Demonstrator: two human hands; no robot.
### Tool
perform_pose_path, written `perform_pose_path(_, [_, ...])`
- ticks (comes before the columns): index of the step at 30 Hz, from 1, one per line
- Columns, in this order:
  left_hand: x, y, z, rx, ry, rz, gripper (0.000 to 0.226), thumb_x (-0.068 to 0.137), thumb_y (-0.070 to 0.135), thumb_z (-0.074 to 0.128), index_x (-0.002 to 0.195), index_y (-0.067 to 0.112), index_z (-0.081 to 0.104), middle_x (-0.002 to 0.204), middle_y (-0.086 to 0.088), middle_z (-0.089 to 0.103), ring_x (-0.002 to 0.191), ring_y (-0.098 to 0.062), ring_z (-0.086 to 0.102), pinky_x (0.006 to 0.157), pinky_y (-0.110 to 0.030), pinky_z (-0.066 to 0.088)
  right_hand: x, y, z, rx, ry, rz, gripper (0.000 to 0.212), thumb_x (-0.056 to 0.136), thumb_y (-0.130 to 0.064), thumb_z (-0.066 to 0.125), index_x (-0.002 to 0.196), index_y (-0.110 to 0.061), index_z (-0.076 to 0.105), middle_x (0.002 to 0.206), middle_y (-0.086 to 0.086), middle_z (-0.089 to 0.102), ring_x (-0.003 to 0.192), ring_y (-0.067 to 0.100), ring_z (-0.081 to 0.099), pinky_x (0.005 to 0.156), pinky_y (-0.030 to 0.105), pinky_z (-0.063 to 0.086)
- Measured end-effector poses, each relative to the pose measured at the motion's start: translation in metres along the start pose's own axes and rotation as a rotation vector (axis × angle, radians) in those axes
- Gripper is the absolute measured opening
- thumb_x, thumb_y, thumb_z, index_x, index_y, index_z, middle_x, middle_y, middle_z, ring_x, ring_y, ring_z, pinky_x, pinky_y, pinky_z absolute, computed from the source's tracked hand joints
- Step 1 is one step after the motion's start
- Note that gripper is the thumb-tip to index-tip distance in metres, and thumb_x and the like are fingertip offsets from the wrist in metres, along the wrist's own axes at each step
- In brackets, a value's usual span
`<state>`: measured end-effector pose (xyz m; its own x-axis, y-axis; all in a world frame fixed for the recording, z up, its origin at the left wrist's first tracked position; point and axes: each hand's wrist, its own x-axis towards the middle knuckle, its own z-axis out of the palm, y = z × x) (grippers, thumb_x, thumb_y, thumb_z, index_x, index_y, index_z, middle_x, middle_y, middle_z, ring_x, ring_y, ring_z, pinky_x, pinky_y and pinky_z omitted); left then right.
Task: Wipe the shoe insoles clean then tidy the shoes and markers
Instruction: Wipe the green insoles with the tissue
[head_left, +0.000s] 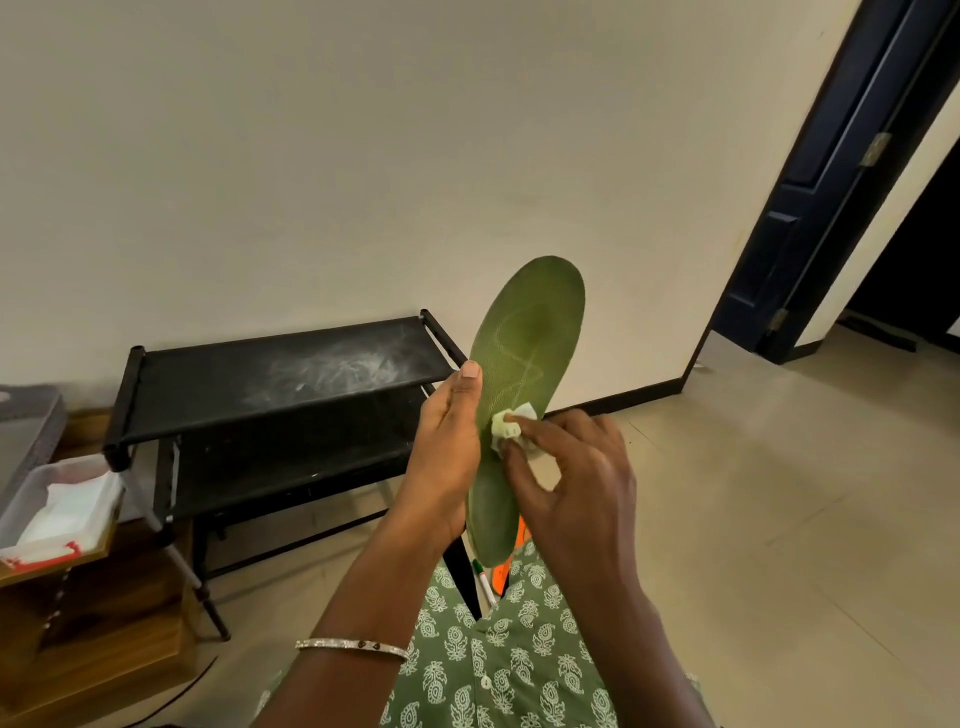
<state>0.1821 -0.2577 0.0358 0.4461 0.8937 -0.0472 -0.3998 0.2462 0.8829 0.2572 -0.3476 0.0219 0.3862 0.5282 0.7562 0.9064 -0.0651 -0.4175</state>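
Left hand grips green insole, right hand pinches wipe on it, over tiled floor.

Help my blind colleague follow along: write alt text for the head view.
The left hand holds a green insole upright while the right hand presses a crumpled wipe against its middle. A dusty black shoe rack stands behind, against a cream wall.
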Motion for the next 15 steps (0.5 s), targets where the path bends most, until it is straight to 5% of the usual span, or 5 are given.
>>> perform_pose_path(6, [0.001, 0.003, -0.003, 0.031, -0.014, 0.026, 0.05, 0.098, 0.053, 0.053, 0.129, 0.015, 0.061, 0.122, -0.008, 0.07, 0.113, -0.026, 0.068, 0.104, -0.049, 0.05, -0.01, -0.001, 0.004, -0.006, -0.015, -0.024, 0.019, 0.082, -0.025, 0.072, 0.1, -0.019, 0.078, 0.082, -0.007, 0.063, 0.08, 0.014, 0.048, 0.069, 0.033, 0.044])
perform_pose_path(10, [0.001, 0.001, 0.0, 0.091, -0.073, 0.066, 0.061, 0.087, 0.062, 0.057, 0.126, 0.016, 0.064, 0.123, -0.008, 0.07, 0.12, -0.027, 0.063, 0.111, -0.052, 0.042, 0.009, 0.004, 0.004, -0.051, 0.081, 0.03, 0.018, 0.085, -0.024, 0.074, 0.101, -0.016, 0.077, 0.085, -0.002, 0.065, 0.082, 0.018, 0.05, 0.069, 0.037, 0.046])
perform_pose_path(15, [-0.002, 0.002, 0.0, 0.105, -0.054, 0.097, 0.037, 0.105, 0.039, 0.044, 0.114, 0.011, 0.067, 0.107, -0.009, 0.075, 0.105, -0.026, 0.071, 0.103, -0.05, 0.05, -0.003, -0.002, 0.011, -0.039, 0.062, -0.01, 0.016, 0.085, -0.017, 0.075, 0.101, -0.015, 0.075, 0.085, -0.002, 0.063, 0.081, 0.016, 0.049, 0.069, 0.034, 0.047])
